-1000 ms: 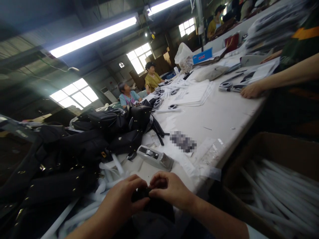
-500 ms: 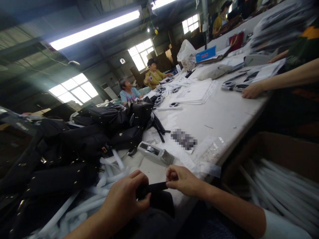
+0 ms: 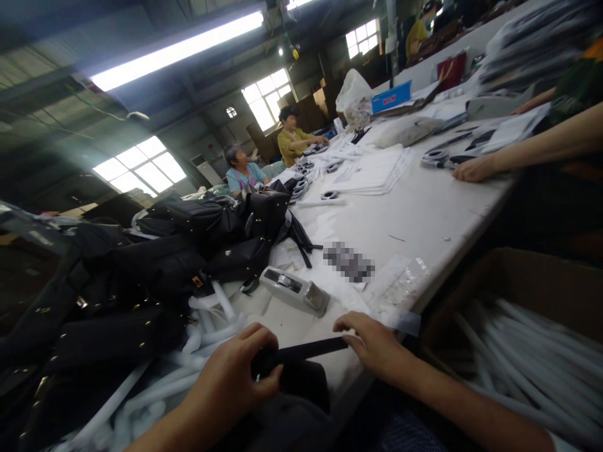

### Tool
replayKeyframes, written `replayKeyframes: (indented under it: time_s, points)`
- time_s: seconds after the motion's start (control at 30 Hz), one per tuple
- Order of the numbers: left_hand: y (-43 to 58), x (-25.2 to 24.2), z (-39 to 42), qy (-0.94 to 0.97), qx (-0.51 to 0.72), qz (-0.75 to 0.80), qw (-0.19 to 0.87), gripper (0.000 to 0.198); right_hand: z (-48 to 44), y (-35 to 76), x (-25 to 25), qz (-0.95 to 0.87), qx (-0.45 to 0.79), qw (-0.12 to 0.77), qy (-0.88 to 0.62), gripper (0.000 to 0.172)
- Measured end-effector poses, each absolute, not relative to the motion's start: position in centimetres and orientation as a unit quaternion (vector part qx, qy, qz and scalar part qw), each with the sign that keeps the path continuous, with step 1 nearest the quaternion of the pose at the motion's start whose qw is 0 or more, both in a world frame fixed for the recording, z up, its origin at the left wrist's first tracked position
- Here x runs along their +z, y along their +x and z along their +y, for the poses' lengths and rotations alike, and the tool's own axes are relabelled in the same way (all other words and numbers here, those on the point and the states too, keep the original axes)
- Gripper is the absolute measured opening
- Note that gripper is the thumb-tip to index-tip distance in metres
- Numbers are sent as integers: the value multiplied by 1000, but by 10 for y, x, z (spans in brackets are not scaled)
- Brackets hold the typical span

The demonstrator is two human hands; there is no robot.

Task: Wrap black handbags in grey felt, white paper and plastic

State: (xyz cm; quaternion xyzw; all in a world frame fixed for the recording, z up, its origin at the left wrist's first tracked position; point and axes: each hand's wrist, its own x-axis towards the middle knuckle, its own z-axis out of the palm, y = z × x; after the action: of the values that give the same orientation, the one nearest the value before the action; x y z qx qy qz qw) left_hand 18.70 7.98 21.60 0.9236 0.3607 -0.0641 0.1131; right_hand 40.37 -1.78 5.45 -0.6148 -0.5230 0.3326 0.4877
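My left hand (image 3: 240, 370) is closed around a black strap (image 3: 311, 350), with the thumb curled below it. From that hand the strap runs straight to my right hand (image 3: 377, 348), whose fingers are at its far end, near the thumb tip. Under the strap hangs a larger black piece (image 3: 306, 383), partly hidden by my left hand. A grey tape dispenser (image 3: 294, 290) stands on the table just beyond my hands. White foam tubes (image 3: 162, 386) lie to the left of my left hand.
Black bags (image 3: 188, 251) are heaped on the left. The white table (image 3: 400, 216) carries scissors (image 3: 436, 157), paper sheets (image 3: 372, 172) and a blue box (image 3: 391, 98). A carton (image 3: 541, 270) with white tubes stands at right. Co-workers sit beyond; another person's hand (image 3: 475, 168) rests at the right edge.
My right hand has moved right, away from my left hand, and a longer stretch of strap now shows between them. The left hand has stayed nearly in place.
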Motion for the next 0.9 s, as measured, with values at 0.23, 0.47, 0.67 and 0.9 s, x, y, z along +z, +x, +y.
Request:
replayKeyframes:
  time_s: [0.23, 0.47, 0.67, 0.9]
  points:
    - [185, 217, 82, 923, -76, 353, 133, 12, -4, 357, 98, -572, 353, 559, -485, 17]
    - [178, 213, 82, 916, -106, 352, 158, 22, 13, 353, 93, -569, 444, 525, -450, 11]
    - [182, 211, 86, 895, -102, 365, 236, 20, 21, 355, 93, -554, 540, 470, -425, 16]
    - [177, 210, 89, 881, -102, 386, 256, 22, 21, 349, 93, -560, 532, 446, -452, 16]
